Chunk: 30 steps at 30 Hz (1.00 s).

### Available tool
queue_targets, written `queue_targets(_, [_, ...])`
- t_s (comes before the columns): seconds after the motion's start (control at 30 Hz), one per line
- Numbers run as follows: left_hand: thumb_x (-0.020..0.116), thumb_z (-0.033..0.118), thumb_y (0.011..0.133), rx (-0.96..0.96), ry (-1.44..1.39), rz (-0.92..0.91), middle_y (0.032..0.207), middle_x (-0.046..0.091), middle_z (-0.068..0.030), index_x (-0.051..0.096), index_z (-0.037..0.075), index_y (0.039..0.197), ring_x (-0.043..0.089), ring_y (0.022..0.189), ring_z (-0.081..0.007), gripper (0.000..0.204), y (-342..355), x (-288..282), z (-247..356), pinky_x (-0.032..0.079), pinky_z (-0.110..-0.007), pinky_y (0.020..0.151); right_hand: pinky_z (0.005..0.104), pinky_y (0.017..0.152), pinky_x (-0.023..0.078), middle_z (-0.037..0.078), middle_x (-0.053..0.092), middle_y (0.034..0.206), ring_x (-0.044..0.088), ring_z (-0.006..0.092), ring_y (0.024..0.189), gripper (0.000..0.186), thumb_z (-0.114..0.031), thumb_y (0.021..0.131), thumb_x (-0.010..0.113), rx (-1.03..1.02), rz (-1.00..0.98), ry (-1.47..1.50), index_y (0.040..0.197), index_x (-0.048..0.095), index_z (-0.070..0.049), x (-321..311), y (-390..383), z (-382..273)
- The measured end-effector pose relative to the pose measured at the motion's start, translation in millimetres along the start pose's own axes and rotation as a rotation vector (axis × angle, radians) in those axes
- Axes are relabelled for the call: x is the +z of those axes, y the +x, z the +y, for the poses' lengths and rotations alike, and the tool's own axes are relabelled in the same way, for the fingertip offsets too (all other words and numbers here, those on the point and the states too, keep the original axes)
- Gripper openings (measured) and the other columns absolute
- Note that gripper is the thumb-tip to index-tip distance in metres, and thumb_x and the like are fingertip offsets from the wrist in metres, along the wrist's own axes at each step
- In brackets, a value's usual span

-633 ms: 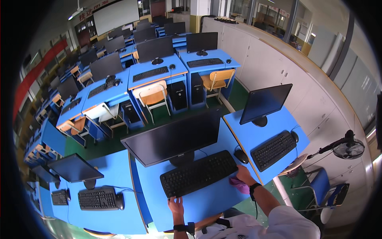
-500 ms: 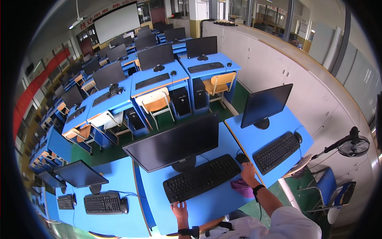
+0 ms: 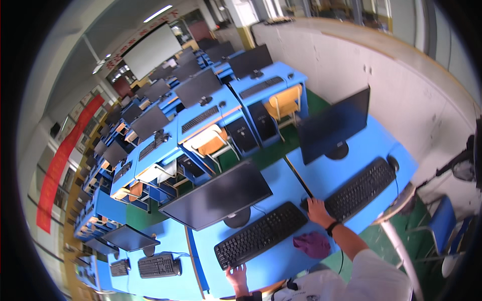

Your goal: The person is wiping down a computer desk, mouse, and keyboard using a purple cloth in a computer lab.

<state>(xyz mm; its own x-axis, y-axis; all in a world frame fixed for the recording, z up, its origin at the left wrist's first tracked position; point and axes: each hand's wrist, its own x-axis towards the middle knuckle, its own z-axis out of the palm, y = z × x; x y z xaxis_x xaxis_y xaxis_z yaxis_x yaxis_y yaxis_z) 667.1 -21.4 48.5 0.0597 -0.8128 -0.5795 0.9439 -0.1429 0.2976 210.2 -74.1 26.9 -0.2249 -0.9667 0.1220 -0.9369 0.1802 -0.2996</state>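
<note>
A black keyboard (image 3: 261, 235) lies at a slant on the blue desk in front of me, below a black monitor (image 3: 218, 195). My left hand (image 3: 238, 280) is at the keyboard's near left corner, its fingers apart and touching the front edge. Beyond the keyboard's right end, my right hand (image 3: 320, 213) is closed over a black mouse (image 3: 304, 204), which shows only in part beside the fingers. A crumpled purple cloth (image 3: 311, 245) lies on the desk below my right wrist. Dark bands circle both wrists.
Close on the right, a second desk carries a monitor (image 3: 335, 128), a keyboard (image 3: 362, 188) and a mouse (image 3: 393, 162). Another keyboard (image 3: 156, 266) is on the left desk. A blue chair (image 3: 442, 223) and a black fan (image 3: 463, 168) stand at right. Rows of computer desks extend ahead.
My view has tilted and shifted, with some blur. My right hand has come further over the mouse, covering more of it. My left hand stays by the keyboard's corner.
</note>
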Motion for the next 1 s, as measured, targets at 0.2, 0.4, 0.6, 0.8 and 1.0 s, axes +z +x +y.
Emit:
queue_targets(0.2, [0.058, 0.034, 0.087, 0.094, 0.028, 0.085, 0.117, 0.054, -0.0016, 0.055, 0.017, 0.113, 0.047, 0.112, -0.024, 0.031, -13, 7, -17, 0.037, -0.054, 0.093, 0.0511, 0.088, 0.036, 0.019, 0.048, 0.118, 0.046, 0.0384, 0.105, 0.064, -0.021, 0.074, 0.067, 0.307, 0.157, 0.083, 0.128, 0.037, -0.004, -8, 28, 30])
queue_targets(0.4, [0.055, 0.038, 0.089, 0.152, 0.035, 0.208, 0.113, 0.056, 0.0007, 0.055, 0.018, 0.114, 0.048, 0.109, -0.0226, 0.032, -18, 13, -30, 0.038, -0.052, 0.093, 0.0491, 0.091, 0.038, 0.017, 0.046, 0.125, 0.047, 0.036, 0.109, 0.055, -0.011, 0.079, 0.066, 0.191, 0.038, -0.056, 0.127, 0.041, -0.005, -14, 52, 77])
queue_targets(0.6, [0.051, 0.038, 0.089, 0.208, 0.145, 0.133, 0.119, 0.051, -0.0008, 0.052, 0.018, 0.116, 0.044, 0.114, -0.0269, 0.034, -18, 11, -25, 0.038, -0.054, 0.095, 0.044, 0.091, 0.04, 0.015, 0.049, 0.122, 0.049, 0.0317, 0.108, 0.043, -0.005, 0.082, 0.061, 0.216, 0.054, -0.091, 0.122, 0.046, -0.005, -15, 68, 83])
queue_targets(0.8, [0.049, 0.041, 0.091, 0.185, 0.17, 0.07, 0.122, 0.05, 0.0004, 0.046, 0.021, 0.121, 0.046, 0.111, -0.0239, 0.036, -20, 4, -28, 0.04, -0.052, 0.093, 0.0448, 0.086, 0.042, 0.018, 0.054, 0.117, 0.051, 0.0362, 0.101, 0.036, -0.012, 0.086, 0.055, 0.098, 0.055, 0.133, 0.121, 0.052, -0.007, 4, 44, 17])
queue_targets(1.0, [0.046, 0.046, 0.092, 0.164, 0.131, 0.13, 0.127, 0.046, -0.0026, 0.043, 0.018, 0.126, 0.044, 0.115, -0.0244, 0.043, -25, 22, -27, 0.038, -0.05, 0.096, 0.0451, 0.073, 0.044, 0.017, 0.058, 0.102, 0.054, 0.0306, 0.084, 0.036, -0.029, 0.094, 0.046, 0.511, -0.257, 0.456, 0.117, 0.054, -0.002, 41, 15, -48])
